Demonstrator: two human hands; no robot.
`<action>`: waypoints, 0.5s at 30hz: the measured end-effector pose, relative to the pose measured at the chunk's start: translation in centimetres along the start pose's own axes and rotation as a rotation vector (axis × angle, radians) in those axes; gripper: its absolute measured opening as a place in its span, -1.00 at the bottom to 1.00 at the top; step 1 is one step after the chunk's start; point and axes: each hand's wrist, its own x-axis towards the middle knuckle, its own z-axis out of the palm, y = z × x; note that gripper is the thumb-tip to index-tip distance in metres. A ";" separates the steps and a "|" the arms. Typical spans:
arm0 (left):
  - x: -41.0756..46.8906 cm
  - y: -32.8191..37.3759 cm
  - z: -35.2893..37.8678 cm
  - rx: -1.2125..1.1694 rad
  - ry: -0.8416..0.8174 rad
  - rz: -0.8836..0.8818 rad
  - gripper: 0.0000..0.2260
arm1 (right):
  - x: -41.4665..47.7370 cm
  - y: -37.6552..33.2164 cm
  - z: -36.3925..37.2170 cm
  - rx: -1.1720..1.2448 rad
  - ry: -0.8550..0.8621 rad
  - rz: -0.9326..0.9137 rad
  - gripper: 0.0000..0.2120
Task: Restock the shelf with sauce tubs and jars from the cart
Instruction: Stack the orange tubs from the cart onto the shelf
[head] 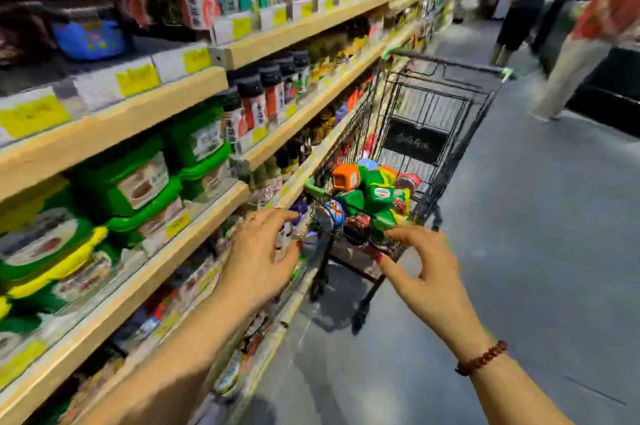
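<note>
Two spread, empty grips, left hand [259,251] and right hand [427,272], hover at the cart [446,102]'s near rim, shelf [138,289] edge tight beside it, open floor [536,251] on its other side.

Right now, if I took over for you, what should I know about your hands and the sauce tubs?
Left hand: open, holds nothing, stretched toward the cart.
Right hand: open, holds nothing, by the cart's near end.
Sauce tubs and jars: heaped in the cart, beside the shelf.
Done: green tubs stand on the shelf.
Left: the whole heap needs shelving; grab one first.
</note>
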 end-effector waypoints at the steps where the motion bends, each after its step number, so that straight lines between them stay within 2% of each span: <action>1: 0.8 0.0 0.9 0.020 -0.019 0.002 -0.64 | 0.5 1.2 -0.4 -0.009 -0.005 0.012 -0.67; 6: 4.1 0.0 5.2 0.074 -0.101 0.024 -0.65 | 3.3 6.3 -0.9 -0.052 -0.028 0.070 -0.68; 9: 6.6 -0.3 7.3 0.073 -0.148 0.038 -0.63 | 5.0 8.7 -0.2 -0.048 -0.041 0.130 -0.57; 15: 14.3 -2.1 12.4 0.015 -0.164 0.057 -0.68 | 11.0 13.8 2.0 -0.095 -0.045 0.180 -0.57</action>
